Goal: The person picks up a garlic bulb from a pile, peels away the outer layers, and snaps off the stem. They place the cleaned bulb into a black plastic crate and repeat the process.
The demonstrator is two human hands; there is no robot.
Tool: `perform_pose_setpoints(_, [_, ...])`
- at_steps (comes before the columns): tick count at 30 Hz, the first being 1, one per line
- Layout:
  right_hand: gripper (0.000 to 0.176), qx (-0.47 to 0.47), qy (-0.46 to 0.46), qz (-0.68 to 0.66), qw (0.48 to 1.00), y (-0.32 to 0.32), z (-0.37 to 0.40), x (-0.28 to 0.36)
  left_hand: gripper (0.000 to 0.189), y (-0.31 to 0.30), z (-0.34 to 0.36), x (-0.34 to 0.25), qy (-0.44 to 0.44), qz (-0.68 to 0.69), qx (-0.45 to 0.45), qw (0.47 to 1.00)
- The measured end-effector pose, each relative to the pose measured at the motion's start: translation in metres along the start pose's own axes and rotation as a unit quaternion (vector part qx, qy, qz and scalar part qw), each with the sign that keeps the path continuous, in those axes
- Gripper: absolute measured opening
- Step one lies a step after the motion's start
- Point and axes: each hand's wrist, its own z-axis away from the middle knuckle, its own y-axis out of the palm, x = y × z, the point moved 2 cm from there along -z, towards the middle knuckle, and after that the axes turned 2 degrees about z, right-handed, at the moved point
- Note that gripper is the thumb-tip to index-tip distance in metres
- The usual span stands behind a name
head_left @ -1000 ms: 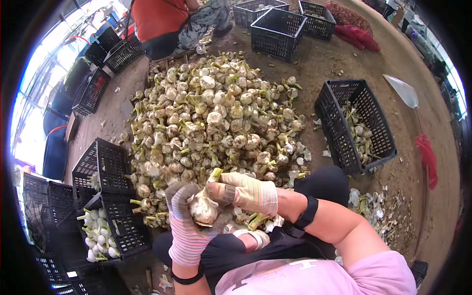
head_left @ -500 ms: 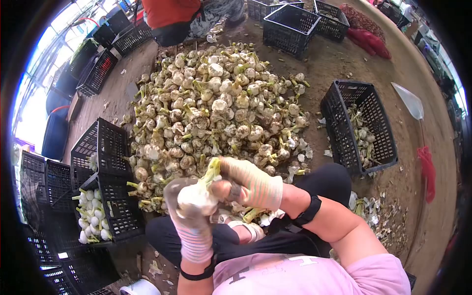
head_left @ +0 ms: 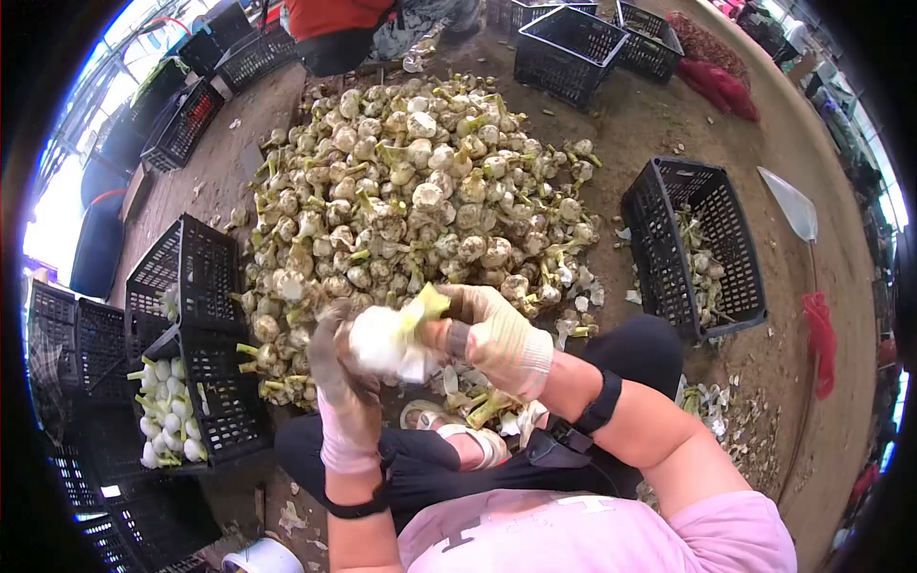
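A white garlic bulb (head_left: 377, 341) with a short green stem is held up over my lap, somewhat blurred. My left hand (head_left: 346, 368), in a soiled glove, is wrapped around the bulb's left side. On the other side my gloved right hand (head_left: 501, 339) pinches at the stem and outer skin, its bare thumb tip pressed against them; a dark band circles that thumb. Just beyond both hands lies a large heap of unpeeled garlic (head_left: 411, 201) with stems. Loose skins and stem scraps (head_left: 492, 406) lie below, near my feet.
At left, a black crate (head_left: 224, 382) holds clean white garlic bulbs (head_left: 170, 415). Another black crate (head_left: 697, 248) at right contains garlic and scraps. A white bucket (head_left: 263, 557) stands at bottom left. Beyond the heap sits another person (head_left: 339, 24) near more crates (head_left: 570, 57).
Both hands have shifted slightly up with the garlic bulb. The bulb has turned so that its stem points further right. The whole view has moved a little.
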Motion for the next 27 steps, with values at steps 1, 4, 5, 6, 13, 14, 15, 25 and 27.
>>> perform_pose_setpoints(1, [0.025,-0.053,-0.004,-0.007,0.999,-0.002,-0.003,-0.002,0.067,0.010,0.005,-0.002,0.089,-0.025,-0.014,0.996])
perform_pose_setpoints(4, [0.030,0.021,-0.015,0.209,0.977,0.007,-0.003,-0.018,0.076,-0.013,0.015,0.039,0.085,-0.218,0.034,0.971])
perform_pose_setpoints(5, [0.030,0.028,-0.039,0.349,0.936,0.002,-0.005,-0.021,0.072,-0.030,0.006,0.060,0.116,-0.476,0.001,0.872])
perform_pose_setpoints(6, [0.034,0.085,0.032,0.274,0.957,0.006,-0.004,-0.014,0.062,-0.026,0.003,0.052,0.093,-0.265,-0.025,0.959])
perform_pose_setpoints(13, [0.034,-0.115,-0.008,-0.063,0.991,-0.031,-0.014,0.017,0.048,-0.030,0.015,0.017,0.039,0.081,0.043,0.995])
perform_pose_setpoints(14, [0.033,-0.122,-0.039,0.010,0.992,-0.039,-0.016,0.018,0.050,-0.023,0.018,0.008,0.011,0.234,0.162,0.959])
perform_pose_setpoints(15, [0.032,-0.124,-0.069,0.083,0.986,-0.042,-0.019,0.022,0.050,-0.017,0.017,0.004,0.015,0.228,0.157,0.961])
perform_pose_setpoints(25, [0.033,0.112,-0.184,0.531,0.820,-0.010,-0.005,0.014,0.067,-0.004,0.011,-0.010,0.055,0.042,-0.023,0.997])
perform_pose_setpoints(27, [0.032,0.081,-0.205,0.557,0.801,-0.006,-0.007,0.021,0.069,0.006,0.013,-0.008,0.058,-0.010,-0.042,0.997])
